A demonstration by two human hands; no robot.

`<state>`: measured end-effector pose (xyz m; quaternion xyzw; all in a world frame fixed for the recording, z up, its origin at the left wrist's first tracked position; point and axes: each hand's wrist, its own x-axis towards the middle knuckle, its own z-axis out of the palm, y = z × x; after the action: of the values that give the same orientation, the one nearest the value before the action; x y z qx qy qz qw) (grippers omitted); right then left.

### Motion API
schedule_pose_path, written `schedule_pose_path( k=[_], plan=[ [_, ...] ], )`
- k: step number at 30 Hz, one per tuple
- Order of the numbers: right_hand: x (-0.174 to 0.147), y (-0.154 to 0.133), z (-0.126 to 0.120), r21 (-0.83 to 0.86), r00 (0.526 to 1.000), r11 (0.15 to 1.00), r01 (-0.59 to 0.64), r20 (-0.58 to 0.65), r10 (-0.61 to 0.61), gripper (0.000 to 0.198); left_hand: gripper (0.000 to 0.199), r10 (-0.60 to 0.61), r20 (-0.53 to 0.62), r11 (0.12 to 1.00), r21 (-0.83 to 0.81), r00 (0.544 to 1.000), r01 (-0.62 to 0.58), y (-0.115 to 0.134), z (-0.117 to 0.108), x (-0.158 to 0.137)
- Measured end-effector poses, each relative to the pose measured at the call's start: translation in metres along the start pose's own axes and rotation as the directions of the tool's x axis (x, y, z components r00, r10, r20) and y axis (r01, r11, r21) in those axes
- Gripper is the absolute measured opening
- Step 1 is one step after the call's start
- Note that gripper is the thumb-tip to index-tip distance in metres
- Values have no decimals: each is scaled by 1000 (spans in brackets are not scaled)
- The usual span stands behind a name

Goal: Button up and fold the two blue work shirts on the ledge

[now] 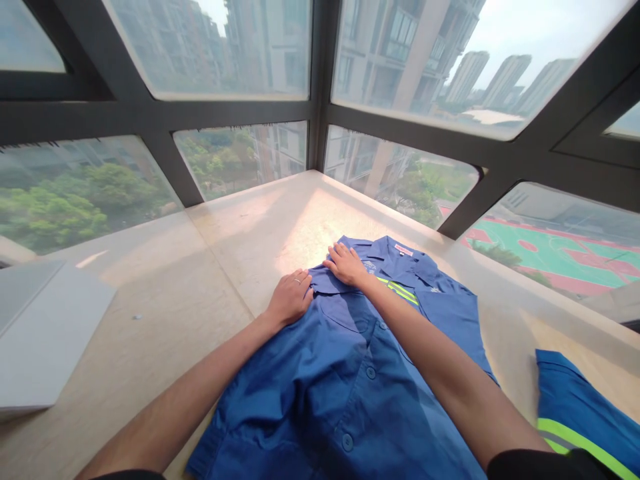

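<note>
A blue button-front work jacket (390,400) with a collar and yellow-green reflective stripes lies front up before me, its collar end toward the window corner. My left hand (293,297), a ring on one finger, rests on the jacket's left edge with its fingers laid out over the cloth. Farther up, my right hand (346,265) lies flat on the cloth near the left shoulder, fingers stretched out. Creases run through the lower front, where buttons show. My right forearm covers part of the chest stripes.
The jacket lies on a pale stone window ledge (220,267). At the right is a blue piece of cloth (575,393) with a reflective stripe; whether it joins the jacket I cannot tell. A white box-like object (55,333) stands at left. Dark-framed windows (320,80) meet in a corner ahead.
</note>
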<state>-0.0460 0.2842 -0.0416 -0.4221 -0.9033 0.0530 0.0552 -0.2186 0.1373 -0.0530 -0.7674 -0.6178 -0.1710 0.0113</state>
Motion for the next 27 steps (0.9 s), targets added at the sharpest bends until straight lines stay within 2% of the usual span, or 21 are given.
schedule_pose_path(
  k=[2, 6, 14, 19, 23, 27],
  plan=[
    [10, 8, 5, 40, 994, 996, -74, 85, 70, 67, 43, -5, -8, 1000, -1, 1000, 5, -1, 3, -1],
    [18, 19, 13, 66, 983, 981, -181, 41, 178, 74, 49, -5, 5, 1000, 26, 1000, 5, -2, 7, -6],
    [24, 29, 13, 63, 984, 982, -179, 8, 179, 75, 76, -8, 109, 1000, 30, 994, 5, -3, 8, -10],
    [23, 30, 7, 11, 980, 980, -199, -24, 200, 70, 78, -36, 161, 998, 63, 986, 26, 3, 2, 2],
    [-5, 22, -5, -21, 982, 986, -167, -93, 164, 71, 78, -6, 235, 994, 106, 972, -20, -6, -6, 16],
    [-81, 20, -19, -14, 985, 993, -117, -131, 114, 71, 79, 15, 345, 990, 124, 939, -61, -22, -12, 27]
  ],
)
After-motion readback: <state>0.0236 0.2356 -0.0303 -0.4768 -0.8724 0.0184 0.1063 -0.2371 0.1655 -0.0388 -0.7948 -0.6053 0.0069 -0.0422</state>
